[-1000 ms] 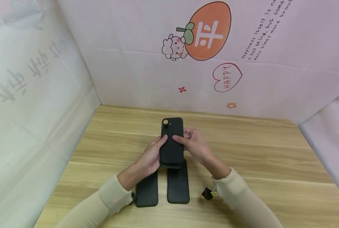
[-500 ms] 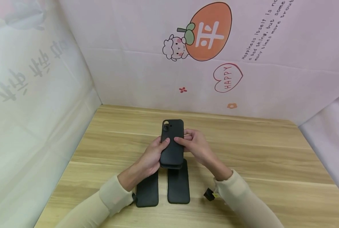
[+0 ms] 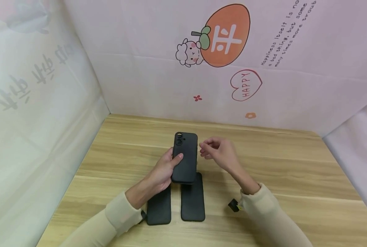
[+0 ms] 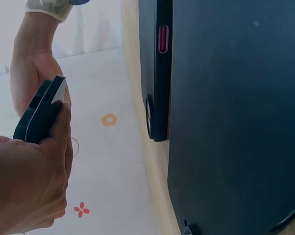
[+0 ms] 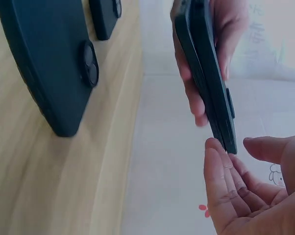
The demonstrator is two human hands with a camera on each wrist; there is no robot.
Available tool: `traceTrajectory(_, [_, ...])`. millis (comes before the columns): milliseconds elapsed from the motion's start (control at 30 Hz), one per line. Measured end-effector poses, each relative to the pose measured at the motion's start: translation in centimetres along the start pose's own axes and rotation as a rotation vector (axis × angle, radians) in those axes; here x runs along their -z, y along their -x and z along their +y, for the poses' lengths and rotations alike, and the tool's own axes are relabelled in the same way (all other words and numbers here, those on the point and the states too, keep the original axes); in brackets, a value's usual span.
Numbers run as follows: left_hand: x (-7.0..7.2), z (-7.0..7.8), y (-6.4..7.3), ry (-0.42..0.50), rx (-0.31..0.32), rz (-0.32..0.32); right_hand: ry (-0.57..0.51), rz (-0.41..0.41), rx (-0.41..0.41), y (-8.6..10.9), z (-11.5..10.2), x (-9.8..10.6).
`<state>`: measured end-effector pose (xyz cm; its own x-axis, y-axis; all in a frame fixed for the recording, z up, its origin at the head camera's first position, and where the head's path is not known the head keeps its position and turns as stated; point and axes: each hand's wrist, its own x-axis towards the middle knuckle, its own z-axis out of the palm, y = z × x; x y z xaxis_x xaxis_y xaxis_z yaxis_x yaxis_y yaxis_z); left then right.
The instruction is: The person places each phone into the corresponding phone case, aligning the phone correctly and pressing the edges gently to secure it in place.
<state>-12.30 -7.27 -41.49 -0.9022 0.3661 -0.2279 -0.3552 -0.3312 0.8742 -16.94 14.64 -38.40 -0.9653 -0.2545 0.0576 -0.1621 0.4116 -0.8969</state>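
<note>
My left hand (image 3: pixel 161 169) grips a black phone case (image 3: pixel 187 164), thumb on its back and fingers behind it. The camera cutout is at its upper left. Edge-on in the right wrist view, a second thin black slab (image 5: pixel 190 39) lies against it; whether that is a phone or another case I cannot tell. My right hand (image 3: pixel 220 152) is just right of the case, fingers loosely bent and holding nothing. In the head view a small gap separates them; in the right wrist view its fingertips (image 5: pixel 213 144) are close to the stack's end, contact unclear.
Two more black phone-shaped pieces lie on the wooden table (image 3: pixel 279 164): one at the left (image 3: pixel 159 210), partly under my left forearm, and one in the middle (image 3: pixel 193 204). A printed white cloth (image 3: pixel 158 85) hangs behind the table, with others at both sides.
My right hand has let go of the case and moved slightly right. The two stacked pieces now line up more closely, their lower edges nearly even. My left hand keeps its grip.
</note>
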Motion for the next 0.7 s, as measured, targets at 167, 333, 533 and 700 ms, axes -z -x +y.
traceTrajectory(167, [-0.2,0.0,0.3,-0.044,0.014,-0.039,-0.020,-0.051,-0.068,-0.8,-0.6,0.8])
traceTrajectory(333, [-0.5,-0.1,0.6,-0.096,0.031,-0.128,-0.011,-0.142,-0.117,-1.8,-1.3,1.1])
traceTrajectory(533, [-1.0,-0.3,0.9,-0.161,0.046,-0.171,0.037,-0.184,-0.095,-2.2,-2.0,1.1])
traceTrajectory(700, [-1.1,-0.5,1.0,-0.168,0.052,-0.167,0.039,-0.205,-0.069,-2.2,-2.0,1.1])
